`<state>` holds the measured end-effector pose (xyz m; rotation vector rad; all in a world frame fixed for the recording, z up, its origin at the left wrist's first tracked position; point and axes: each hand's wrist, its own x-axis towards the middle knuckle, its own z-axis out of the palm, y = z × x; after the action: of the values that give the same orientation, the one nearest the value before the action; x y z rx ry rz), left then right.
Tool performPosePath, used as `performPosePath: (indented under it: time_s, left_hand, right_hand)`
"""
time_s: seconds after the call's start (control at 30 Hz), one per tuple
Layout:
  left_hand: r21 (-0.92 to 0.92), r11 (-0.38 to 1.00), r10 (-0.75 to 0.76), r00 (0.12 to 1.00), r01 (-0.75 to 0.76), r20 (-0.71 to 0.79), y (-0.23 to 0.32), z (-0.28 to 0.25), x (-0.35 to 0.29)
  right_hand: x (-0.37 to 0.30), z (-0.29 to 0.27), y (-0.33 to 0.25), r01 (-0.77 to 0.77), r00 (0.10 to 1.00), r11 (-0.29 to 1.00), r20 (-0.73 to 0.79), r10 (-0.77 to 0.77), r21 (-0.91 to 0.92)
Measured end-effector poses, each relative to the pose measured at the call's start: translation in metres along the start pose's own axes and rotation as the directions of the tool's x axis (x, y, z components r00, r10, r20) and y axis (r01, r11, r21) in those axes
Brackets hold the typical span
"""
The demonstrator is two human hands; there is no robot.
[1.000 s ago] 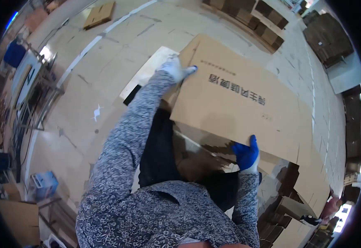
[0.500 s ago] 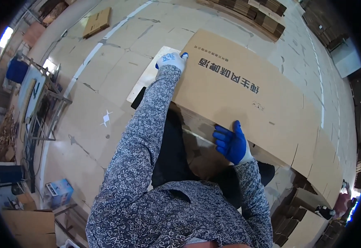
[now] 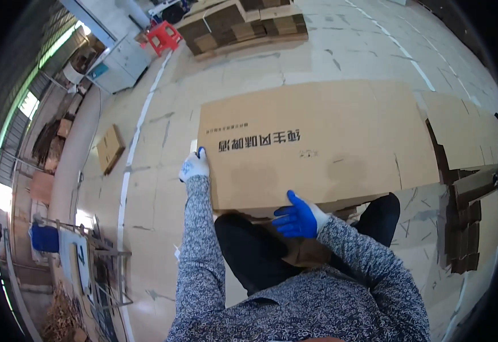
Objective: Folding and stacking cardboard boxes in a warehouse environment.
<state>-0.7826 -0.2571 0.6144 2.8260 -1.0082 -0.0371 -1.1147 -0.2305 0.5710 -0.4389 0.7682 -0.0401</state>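
A large flat sheet of brown cardboard (image 3: 351, 125) with dark print lies in front of my knees. My left hand (image 3: 195, 165), in a white and blue glove, is closed on its left edge, thumb on top and the other fingers hidden. By the near edge is my right hand (image 3: 297, 218), in a blue-palmed glove, palm turned up. Its fingers are stretched out and its thumb stands apart, close to the cardboard's edge; whether it touches is unclear. Another cardboard sheet (image 3: 460, 128) lies at the right end of the large one.
Stacks of folded cardboard (image 3: 232, 28) stand at the back beside a red stool (image 3: 163, 37) and a grey cabinet (image 3: 120, 62). A flat carton (image 3: 110, 149) lies on the floor at left, near a metal-framed table (image 3: 81, 262). More cardboard is piled (image 3: 463, 228) at right.
My view has swung, so the stacks and cabinet at the back show more. The cardboard now lies straighter across me, with my left hand still at its left edge and my right hand at its near edge.
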Motion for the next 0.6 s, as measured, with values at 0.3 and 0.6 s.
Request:
performPosePath:
  time_s: [0.3,0.6]
  left_hand:
    - [-0.038,0.702,0.677,0.683,-0.711,-0.274,0.136,-0.003,-0.089]
    - [-0.016,0.698,0.707,0.693,-0.716,-0.141,0.145,0.040,-0.105]
  right_hand:
    - [-0.002,-0.002,0.001,-0.004,0.995,0.997,0.105,-0.004,0.077]
    - [-0.158,-0.238,0.024,0.481,0.836,0.780,0.057,-0.545,0.400]
